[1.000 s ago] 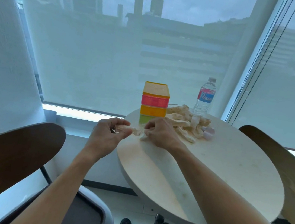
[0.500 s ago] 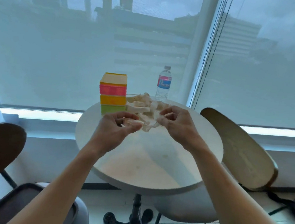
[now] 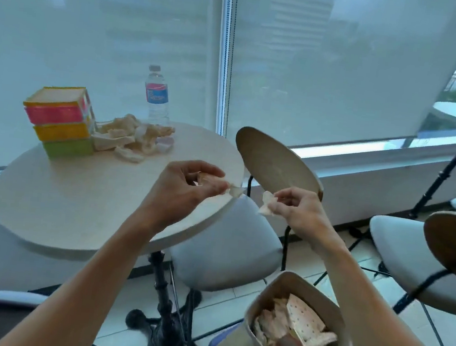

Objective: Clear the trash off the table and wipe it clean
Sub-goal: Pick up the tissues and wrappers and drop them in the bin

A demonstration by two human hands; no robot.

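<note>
Pinching one paper scrap (image 3: 234,191) in the left hand (image 3: 183,189) and another (image 3: 267,204) in the right hand (image 3: 297,212) past the table's (image 3: 76,201) right edge above the part-filled bin (image 3: 297,331), the person had crumpled tissues (image 3: 132,139) by its far edge uncleared, wiping apparently not begun.

Crumpled tissues (image 3: 132,140) — round table (image 3: 76,198)
</note>
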